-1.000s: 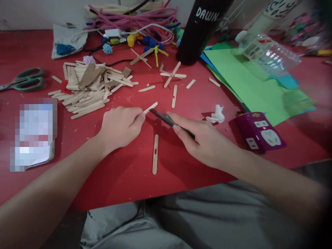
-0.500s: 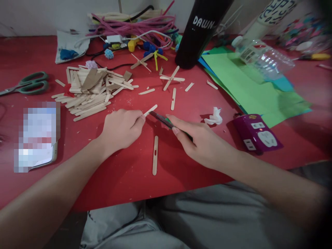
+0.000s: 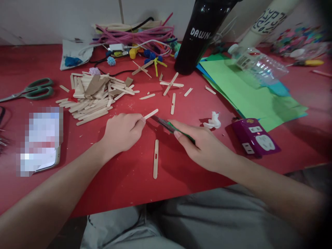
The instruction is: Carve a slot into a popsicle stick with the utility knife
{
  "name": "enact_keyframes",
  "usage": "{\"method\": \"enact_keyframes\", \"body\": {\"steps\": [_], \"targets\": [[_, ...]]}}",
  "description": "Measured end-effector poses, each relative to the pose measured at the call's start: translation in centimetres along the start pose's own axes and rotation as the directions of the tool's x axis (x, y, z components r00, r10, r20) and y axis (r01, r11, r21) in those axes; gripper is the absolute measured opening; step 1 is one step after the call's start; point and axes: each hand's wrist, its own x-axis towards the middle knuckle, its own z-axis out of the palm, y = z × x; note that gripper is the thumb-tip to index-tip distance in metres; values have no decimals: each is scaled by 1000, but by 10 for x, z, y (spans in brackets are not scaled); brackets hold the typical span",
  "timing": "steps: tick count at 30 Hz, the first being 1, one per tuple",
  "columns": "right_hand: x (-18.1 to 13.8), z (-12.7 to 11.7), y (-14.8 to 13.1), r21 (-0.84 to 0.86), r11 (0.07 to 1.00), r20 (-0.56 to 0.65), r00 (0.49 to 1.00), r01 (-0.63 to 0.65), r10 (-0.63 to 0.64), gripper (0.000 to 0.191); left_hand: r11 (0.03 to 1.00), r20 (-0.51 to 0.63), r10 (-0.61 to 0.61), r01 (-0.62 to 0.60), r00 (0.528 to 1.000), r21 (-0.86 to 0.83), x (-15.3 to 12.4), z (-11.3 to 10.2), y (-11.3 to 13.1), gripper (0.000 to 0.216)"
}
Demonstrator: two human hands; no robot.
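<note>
At the middle of the red table [image 3: 124,186], the person's left hand [image 3: 123,131] pinches a pale craft stick [image 3: 153,113] between thumb and fingers, its free end pointing right and away. From the right, the right hand [image 3: 203,143] grips a dark and green cutter [image 3: 166,125], fingers closed around it; the tip lies right by the stick, though whether they touch cannot be told. Nearer, between the forearms, lies a slotted stick [image 3: 155,167]; farther off are a notched stick [image 3: 173,108] and two crossed sticks [image 3: 170,84]. Left of these spreads a heap of sticks [image 3: 90,114], with scissors [image 3: 26,92] and a phone [image 3: 43,138] beyond it to the left. On the right sit a crumpled white scrap [image 3: 213,121], a purple socket adapter [image 3: 244,134] and green paper [image 3: 249,95] under a clear bottle [image 3: 264,68]. A black tumbler [image 3: 195,46] stands at the far side.
</note>
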Motion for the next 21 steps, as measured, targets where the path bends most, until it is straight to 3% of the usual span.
{"method": "enact_keyframes", "body": {"steps": [21], "targets": [[1, 6, -4, -14, 999, -41, 998, 40, -40, 39, 1000, -6, 14, -14, 1000, 25, -1, -1, 0, 38]]}}
